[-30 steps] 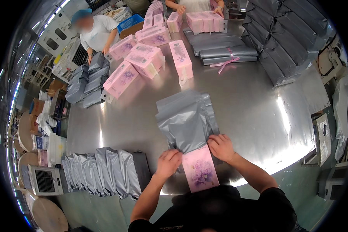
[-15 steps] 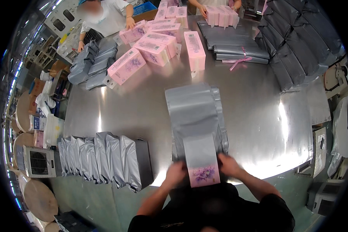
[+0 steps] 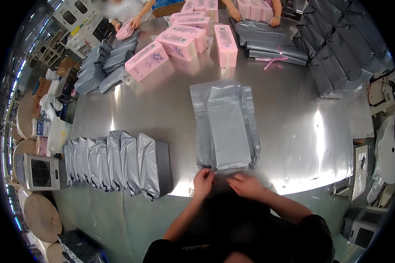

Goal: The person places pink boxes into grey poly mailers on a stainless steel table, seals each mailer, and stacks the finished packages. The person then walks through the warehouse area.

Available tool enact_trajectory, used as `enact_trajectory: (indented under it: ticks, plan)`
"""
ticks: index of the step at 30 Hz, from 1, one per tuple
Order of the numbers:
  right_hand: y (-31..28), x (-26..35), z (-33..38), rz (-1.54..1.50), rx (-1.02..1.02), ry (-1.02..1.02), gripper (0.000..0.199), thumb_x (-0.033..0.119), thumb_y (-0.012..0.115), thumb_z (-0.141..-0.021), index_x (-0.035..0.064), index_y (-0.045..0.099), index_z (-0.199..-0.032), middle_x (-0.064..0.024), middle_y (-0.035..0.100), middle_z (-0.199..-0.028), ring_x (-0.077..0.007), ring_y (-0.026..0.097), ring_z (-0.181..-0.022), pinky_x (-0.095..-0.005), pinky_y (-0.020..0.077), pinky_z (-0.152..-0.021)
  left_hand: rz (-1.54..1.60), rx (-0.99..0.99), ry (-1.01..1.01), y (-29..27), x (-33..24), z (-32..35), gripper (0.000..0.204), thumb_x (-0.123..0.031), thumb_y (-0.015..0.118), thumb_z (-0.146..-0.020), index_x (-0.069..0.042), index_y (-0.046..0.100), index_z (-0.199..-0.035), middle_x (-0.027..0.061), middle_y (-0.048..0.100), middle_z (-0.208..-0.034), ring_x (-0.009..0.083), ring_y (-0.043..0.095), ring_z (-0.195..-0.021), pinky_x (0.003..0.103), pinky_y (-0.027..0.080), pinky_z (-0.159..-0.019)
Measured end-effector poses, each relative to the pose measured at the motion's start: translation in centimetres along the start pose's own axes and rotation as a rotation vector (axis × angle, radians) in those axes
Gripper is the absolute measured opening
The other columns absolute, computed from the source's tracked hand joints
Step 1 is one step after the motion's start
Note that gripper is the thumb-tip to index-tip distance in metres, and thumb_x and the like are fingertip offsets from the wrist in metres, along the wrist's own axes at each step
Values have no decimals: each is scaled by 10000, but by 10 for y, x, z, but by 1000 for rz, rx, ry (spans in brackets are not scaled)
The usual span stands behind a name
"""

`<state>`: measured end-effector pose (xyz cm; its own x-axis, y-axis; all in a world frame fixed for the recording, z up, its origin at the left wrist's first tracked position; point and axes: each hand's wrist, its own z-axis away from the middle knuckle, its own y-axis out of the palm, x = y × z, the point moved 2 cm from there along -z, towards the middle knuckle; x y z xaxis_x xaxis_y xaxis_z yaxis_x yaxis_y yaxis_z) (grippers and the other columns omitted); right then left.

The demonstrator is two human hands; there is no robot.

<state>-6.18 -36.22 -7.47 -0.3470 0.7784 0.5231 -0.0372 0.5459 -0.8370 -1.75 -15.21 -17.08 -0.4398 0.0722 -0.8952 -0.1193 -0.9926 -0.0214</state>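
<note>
Silver pouch (image 3: 228, 127) lies bulging on table (image 3: 162, 105), near edge. Left hand (image 3: 203, 181) pinches its open end; right hand (image 3: 245, 184) rests flat there, fingers loosely spread. Risk: uneven pinch could wrinkle the mouth.

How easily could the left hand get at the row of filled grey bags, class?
Probably yes. The left hand is at the near end of the grey pouch, and the row of filled bags stands just to its left with only bare table between.
</note>
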Motion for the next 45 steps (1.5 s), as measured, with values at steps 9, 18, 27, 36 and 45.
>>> enact_trajectory:
  ticks: [9, 18, 27, 36, 45]
  plan:
    - [45, -7, -53, -60, 30, 91, 245, 291, 675, -941, 169, 739, -1145, -118, 720, -952, -344, 705, -810, -492, 576, -671, 87, 29, 115, 0, -1, -1, 108, -86, 680, -987, -32, 701, -1079, -7, 666, -779, 48, 546, -614, 208, 406, -516]
    - [38, -17, 25, -72, 131, -107, 151, 201, 707, -899, 136, 683, -1033, -63, 614, -1001, -298, 673, -787, -432, 562, -667, 102, 58, -60, -15, 14, 1, 138, -57, 683, -960, -18, 723, -1086, 14, 686, -846, 88, 612, -720, 245, 491, -646]
    - [-144, -86, 85, 452, 334, 3, 446, 112, 671, -828, 147, 673, -1273, -51, 675, -1257, -254, 624, -1188, -429, 484, -1043, -1193, 158, 1350, -23, -107, 25, 364, -69, 684, -810, -107, 710, -1171, 66, 663, -1224, 244, 564, -1269, 441, 449, -1085]
    - [-87, -98, -40, 433, 247, -735, 162, 120, 649, -894, 78, 727, -1030, -18, 713, -1156, -241, 582, -1280, -429, 394, -1186, -1123, 410, 1300, -29, -101, -28, 287, -58, 691, -838, -56, 721, -1123, 60, 694, -1144, 251, 631, -1183, 428, 469, -1092]
    - [-43, -118, -45, -1425, -226, 674, 213, 246, 687, -1007, 69, 666, -891, 6, 651, -859, -92, 624, -839, -326, 587, -723, 384, 193, 184, -14, -90, -52, 138, -137, 721, -979, -32, 736, -1068, -30, 692, -901, 44, 574, -775, 216, 439, -667]
